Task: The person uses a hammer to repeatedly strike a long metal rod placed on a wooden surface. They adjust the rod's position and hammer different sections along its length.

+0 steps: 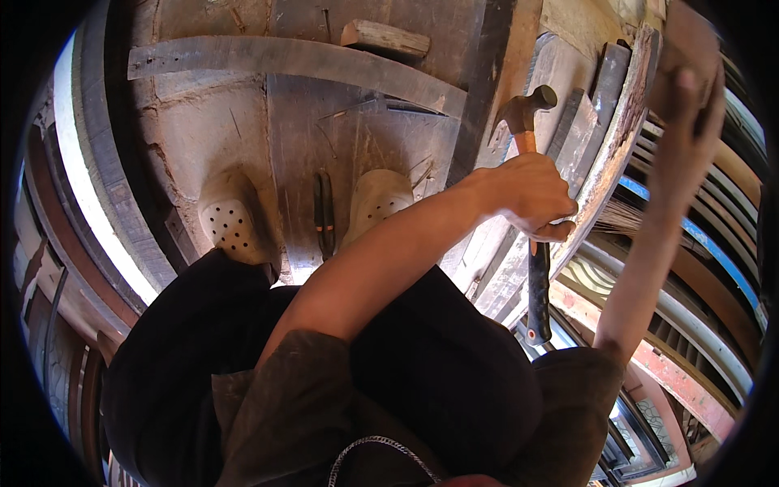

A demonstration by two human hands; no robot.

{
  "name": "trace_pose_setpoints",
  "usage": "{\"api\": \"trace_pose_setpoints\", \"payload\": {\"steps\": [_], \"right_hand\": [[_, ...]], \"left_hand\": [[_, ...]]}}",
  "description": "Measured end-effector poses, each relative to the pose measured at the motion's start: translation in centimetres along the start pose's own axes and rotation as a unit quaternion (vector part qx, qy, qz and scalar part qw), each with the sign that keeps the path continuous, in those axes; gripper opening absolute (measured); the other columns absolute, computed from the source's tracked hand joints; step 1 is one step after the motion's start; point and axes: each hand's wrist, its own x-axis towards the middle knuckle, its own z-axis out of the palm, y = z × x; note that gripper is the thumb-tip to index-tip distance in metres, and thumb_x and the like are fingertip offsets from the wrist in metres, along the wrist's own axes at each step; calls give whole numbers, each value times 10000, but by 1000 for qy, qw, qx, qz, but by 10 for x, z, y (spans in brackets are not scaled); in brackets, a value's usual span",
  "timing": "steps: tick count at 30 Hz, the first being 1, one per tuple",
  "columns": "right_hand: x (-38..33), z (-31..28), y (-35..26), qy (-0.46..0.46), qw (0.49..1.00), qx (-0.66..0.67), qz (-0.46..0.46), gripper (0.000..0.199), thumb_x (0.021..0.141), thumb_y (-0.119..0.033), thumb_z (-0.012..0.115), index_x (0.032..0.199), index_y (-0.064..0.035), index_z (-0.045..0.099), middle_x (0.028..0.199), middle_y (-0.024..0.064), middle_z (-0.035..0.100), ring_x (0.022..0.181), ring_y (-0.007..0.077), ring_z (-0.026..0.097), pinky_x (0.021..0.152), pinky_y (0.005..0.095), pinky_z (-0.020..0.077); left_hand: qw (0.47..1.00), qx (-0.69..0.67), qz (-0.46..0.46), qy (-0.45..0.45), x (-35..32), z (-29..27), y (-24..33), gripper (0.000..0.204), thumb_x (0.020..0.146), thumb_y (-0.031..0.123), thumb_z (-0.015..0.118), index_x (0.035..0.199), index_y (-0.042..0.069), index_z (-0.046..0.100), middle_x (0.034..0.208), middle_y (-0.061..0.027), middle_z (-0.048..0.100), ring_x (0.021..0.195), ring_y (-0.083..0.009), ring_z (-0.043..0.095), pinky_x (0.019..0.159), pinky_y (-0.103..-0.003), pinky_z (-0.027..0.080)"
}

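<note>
right hand (686, 97) blurred, hammer (531, 219) grip partly hidden

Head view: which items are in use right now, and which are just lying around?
In use:
- claw hammer, gripped by the left hand
- worn curved plank, steadied near its top by the right hand

Lying about:
- pliers between the feet
- short wood block
- long curved board

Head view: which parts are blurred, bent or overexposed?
Head view: the raised right hand is blurred; the left hand gripping the hammer is sharp. The planks and the stacked strips curve toward the rim. A bright patch glares at the left edge; the corners are black.
</note>
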Motion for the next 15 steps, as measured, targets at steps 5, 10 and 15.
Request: {"api": "trace_pose_setpoints", "payload": {"steps": [5, 10, 15], "right_hand": [[-8, 3, 13, -269, 941, -115, -170, 571, 911, -403, 639, 1353, -66, 509, 1111, 142, 598, 990, 212, 598, 818, 329, 486], [2, -5, -7, -6, 999, -32, -17, 622, 963, -461, 542, 1395, -25, 437, 1262, 196, 566, 1123, 271, 575, 959, 384, 451], [-18, 14, 8, -291, 944, -95, -118, 606, 910, -395, 627, 1400, -79, 459, 1145, 211, 596, 1089, 309, 584, 924, 419, 451]], "left_hand": [[999, 7, 33, 33, 0, 11, -5, 314, 829, 361, 541, 719, 86, 646, 519, -130, 574, 537, -358, 603, 535, -477, 467], [999, -6, 21, 28, 0, 6, -3, 316, 825, 357, 544, 704, 80, 635, 516, -133, 569, 537, -367, 600, 537, -484, 466], [997, -4, 42, 64, 0, 19, -8, 320, 825, 355, 540, 700, 77, 637, 532, -135, 580, 546, -370, 601, 538, -483, 463]]}}
